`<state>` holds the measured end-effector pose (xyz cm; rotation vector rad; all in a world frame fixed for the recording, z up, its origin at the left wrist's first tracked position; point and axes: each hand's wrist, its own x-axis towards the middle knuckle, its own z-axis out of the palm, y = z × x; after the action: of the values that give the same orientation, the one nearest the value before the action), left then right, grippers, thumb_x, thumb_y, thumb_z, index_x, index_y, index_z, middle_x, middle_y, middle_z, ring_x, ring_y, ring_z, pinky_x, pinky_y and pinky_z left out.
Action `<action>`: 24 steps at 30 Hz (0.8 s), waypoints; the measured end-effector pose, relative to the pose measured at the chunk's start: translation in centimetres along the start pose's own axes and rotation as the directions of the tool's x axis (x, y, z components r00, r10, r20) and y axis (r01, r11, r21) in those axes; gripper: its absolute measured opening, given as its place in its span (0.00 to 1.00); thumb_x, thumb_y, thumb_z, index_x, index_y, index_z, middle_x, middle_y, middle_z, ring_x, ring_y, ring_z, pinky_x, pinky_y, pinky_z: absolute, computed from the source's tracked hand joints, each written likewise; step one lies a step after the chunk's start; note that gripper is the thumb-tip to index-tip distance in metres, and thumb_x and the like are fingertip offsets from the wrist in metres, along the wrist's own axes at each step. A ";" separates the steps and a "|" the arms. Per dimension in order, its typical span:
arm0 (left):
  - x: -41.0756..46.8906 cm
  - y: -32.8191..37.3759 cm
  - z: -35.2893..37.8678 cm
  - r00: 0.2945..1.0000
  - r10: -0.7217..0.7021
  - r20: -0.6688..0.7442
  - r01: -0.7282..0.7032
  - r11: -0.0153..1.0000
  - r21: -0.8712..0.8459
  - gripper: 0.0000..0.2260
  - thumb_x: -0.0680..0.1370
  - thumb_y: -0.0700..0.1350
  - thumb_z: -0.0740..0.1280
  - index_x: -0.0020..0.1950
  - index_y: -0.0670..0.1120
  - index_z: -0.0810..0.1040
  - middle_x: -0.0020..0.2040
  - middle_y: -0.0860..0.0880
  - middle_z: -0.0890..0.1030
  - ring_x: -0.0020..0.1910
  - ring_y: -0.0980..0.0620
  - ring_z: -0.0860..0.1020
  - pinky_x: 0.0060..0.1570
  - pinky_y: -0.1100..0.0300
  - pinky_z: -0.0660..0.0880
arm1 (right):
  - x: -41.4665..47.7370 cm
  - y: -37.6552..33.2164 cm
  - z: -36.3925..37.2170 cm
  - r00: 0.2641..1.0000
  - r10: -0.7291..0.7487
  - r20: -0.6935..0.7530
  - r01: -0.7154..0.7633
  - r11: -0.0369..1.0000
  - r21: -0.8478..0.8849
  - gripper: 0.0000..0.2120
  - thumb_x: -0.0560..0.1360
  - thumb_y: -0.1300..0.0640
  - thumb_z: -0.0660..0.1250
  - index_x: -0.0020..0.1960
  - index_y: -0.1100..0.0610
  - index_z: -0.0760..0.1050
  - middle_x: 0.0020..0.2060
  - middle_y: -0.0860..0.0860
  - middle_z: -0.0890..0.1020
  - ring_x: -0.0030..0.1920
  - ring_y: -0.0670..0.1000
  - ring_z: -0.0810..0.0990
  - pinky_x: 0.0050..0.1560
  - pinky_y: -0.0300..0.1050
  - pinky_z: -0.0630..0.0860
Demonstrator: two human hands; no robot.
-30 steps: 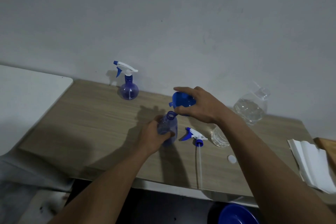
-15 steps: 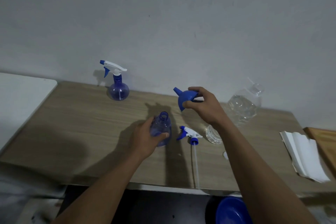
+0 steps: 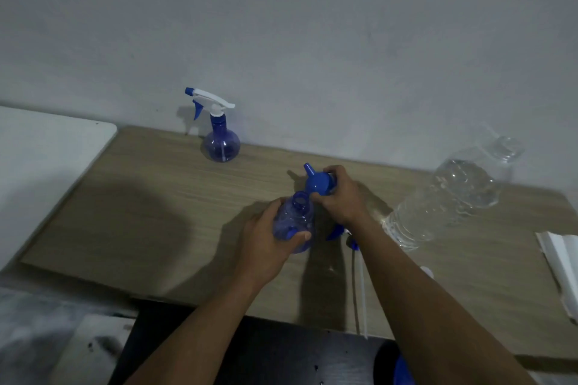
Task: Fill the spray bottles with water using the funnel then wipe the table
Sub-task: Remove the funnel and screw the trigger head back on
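Table: light wood-grain table [image 3: 150,228], dim, against a grey wall [image 3: 312,40].
Below: round blue object [image 3: 403,370], cut off by frame edge.
Loose sprayer: white dip tube [image 3: 359,291] lies flat; its trigger head [image 3: 335,233] mostly hidden behind right forearm [image 3: 406,284].
Left hand [image 3: 266,244]: curled round uncapped translucent blue spray bottle [image 3: 297,216], upright mid-table.
Right hand [image 3: 342,197]: grips blue plastic funnel [image 3: 317,183], spout raised, just beside bottle mouth.
Right: blurred clear plastic water bottle [image 3: 450,197]; white paper towels [image 3: 563,266], cropped.
Far: blue trigger-topped spray bottle [image 3: 220,141] by wall.
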<state>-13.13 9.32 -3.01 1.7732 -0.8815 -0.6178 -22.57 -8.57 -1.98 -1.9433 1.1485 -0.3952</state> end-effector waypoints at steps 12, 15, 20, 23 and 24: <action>-0.1 0.2 -0.2 0.999 0.037 0.000 -0.037 0.998 0.042 0.25 0.68 0.49 0.79 0.61 0.60 0.76 0.51 0.61 0.82 0.51 0.65 0.79 0.46 0.74 0.73 | 0.6 1.1 -0.6 0.993 0.071 0.093 -0.036 0.941 -0.337 0.41 0.72 0.45 0.74 0.79 0.55 0.60 0.71 0.56 0.74 0.70 0.60 0.72 0.69 0.53 0.70; -0.3 0.4 -0.3 1.000 0.023 0.000 -0.023 0.999 0.036 0.25 0.68 0.49 0.79 0.61 0.60 0.75 0.51 0.62 0.82 0.51 0.68 0.77 0.45 0.77 0.71 | -0.5 0.7 -2.4 0.988 0.079 0.132 -0.014 0.902 -0.433 0.31 0.74 0.55 0.69 0.75 0.57 0.66 0.69 0.58 0.76 0.68 0.60 0.74 0.63 0.48 0.72; -0.4 0.5 -0.3 1.000 0.014 -0.002 -0.014 0.999 0.040 0.26 0.67 0.49 0.80 0.62 0.58 0.76 0.51 0.62 0.81 0.50 0.71 0.76 0.43 0.79 0.69 | -2.8 1.6 -3.7 0.965 0.170 0.201 -0.020 0.809 -0.587 0.25 0.72 0.55 0.68 0.69 0.57 0.73 0.61 0.58 0.80 0.62 0.60 0.78 0.57 0.47 0.75; -0.4 0.5 -0.2 1.000 0.009 0.006 -0.009 1.000 0.028 0.25 0.68 0.47 0.80 0.62 0.57 0.76 0.50 0.63 0.81 0.49 0.74 0.75 0.43 0.79 0.69 | -3.9 2.9 -3.6 0.949 0.205 0.239 0.004 0.751 -0.660 0.15 0.74 0.54 0.67 0.58 0.59 0.76 0.56 0.59 0.81 0.58 0.60 0.80 0.51 0.47 0.76; -0.4 0.5 -0.2 1.000 0.008 0.012 -0.009 1.000 0.021 0.25 0.68 0.47 0.80 0.63 0.56 0.76 0.50 0.63 0.81 0.50 0.73 0.75 0.43 0.79 0.69 | -4.3 3.3 -3.5 0.951 0.203 0.234 0.007 0.740 -0.672 0.14 0.75 0.56 0.66 0.58 0.59 0.77 0.56 0.60 0.81 0.58 0.61 0.80 0.52 0.48 0.76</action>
<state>-13.37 9.64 -2.52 1.7853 -0.9061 -0.6162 -28.89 -7.51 -1.85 -2.4231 1.2907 0.4341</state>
